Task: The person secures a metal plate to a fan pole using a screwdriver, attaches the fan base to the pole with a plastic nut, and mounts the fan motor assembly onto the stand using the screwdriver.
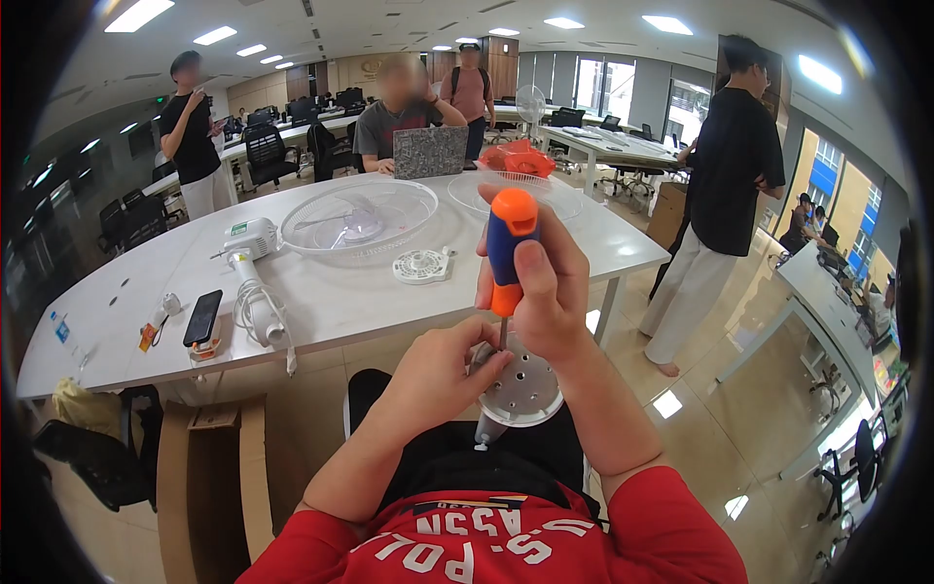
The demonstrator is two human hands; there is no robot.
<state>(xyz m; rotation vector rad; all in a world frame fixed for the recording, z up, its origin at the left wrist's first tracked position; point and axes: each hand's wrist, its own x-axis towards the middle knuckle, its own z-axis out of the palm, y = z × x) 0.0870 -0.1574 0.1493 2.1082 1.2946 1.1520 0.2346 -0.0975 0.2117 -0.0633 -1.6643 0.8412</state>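
- Evidently, the screwdriver (pixel 515 241) is gripped in the right hand (pixel 556 302), with thumb and fingers clamped round its blue and orange handle; it is placed above the lap, at the near side of the white table (pixel 341 297).
- By the left hand (pixel 428 375), the lower shaft is approached, thumb and forefinger close together beside it (whether the shaft or a small screw is pinched there cannot be told).
- The screwdriver is judged light and stiff, not fragile, and best held round the thick middle of the handle, with the thin shaft only lightly guided.
- Its long axis is kept near upright, the handle end pointed up and the shaft down towards the white round part (pixel 530 394).
- That part is set low over the lap, holed face up, its narrower neck pointed down and nearer the body; it seems rigid, fairly light and smooth enough to slip, so it is best steadied by the rim.
- On the table, the wire guard (pixel 362 252) is laid far left, and is judged easier to bend.
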